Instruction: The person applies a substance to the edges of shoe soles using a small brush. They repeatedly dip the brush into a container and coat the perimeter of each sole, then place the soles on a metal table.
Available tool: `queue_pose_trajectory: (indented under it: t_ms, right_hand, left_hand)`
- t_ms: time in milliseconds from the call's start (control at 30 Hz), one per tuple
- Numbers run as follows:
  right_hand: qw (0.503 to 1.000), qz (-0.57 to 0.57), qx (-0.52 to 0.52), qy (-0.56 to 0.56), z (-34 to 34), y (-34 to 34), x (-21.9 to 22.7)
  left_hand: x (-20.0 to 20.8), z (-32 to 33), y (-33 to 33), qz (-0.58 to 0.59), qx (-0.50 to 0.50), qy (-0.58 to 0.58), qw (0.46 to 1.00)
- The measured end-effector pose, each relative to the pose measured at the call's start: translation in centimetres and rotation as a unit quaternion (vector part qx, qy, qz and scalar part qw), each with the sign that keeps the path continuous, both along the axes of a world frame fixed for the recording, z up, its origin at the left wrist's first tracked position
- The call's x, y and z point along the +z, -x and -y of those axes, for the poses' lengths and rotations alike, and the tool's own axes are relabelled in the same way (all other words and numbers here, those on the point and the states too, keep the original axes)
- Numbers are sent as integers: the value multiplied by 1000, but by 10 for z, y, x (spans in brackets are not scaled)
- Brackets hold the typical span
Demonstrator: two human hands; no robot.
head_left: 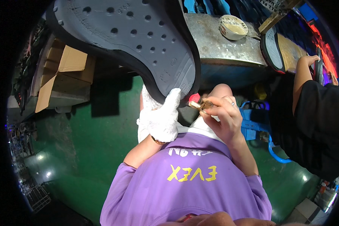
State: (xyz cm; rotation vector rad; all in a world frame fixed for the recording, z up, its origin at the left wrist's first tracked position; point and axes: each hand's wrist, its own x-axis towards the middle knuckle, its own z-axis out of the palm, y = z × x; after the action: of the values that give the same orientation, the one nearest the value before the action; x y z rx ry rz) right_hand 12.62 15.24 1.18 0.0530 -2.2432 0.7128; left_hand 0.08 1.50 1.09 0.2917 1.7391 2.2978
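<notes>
A large shoe sole [128, 37], grey and dimpled with a black rim, fills the upper left middle of the head view. My left hand [164, 118], in a white glove, grips its near end with the thumb over the grey face. In my bare right hand [224, 115] is a small brush [205, 106] with a brownish handle and pale tip, pinched between thumb and fingers. That tip is at a pink-red patch [194, 98] by the sole's near edge; I cannot tell whether they touch.
On the worn bench [222, 51] ahead stand a pale bowl [233, 28] and another grey sole [272, 47]. At right, a co-worker in black [316, 120] reaches toward the bench, near a blue stool [254, 122]. An opened cardboard box [73, 60] stands left, above the green floor [79, 150].
</notes>
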Motion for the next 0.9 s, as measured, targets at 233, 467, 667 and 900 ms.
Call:
queue_pose_trajectory:
  t_ms: [233,467,667,900]
  right_hand:
    - [992,-3,-123,-37,-7,5,-3]
    - [996,-24,-82,-8,-11,4,-1]
    - [1000,16,-8,-16,-9,3,0]
    - [999,33,43,10,-7,-6,-3]
  left_hand:
    - [11,-2,-6,53,-10,-46,997]
    - [-1,-1,0,-10,-6,-1,1000]
    - [-8,0,2,20,-14,-32,999]
    - [-2,-1,4,13,-25,-33,999]
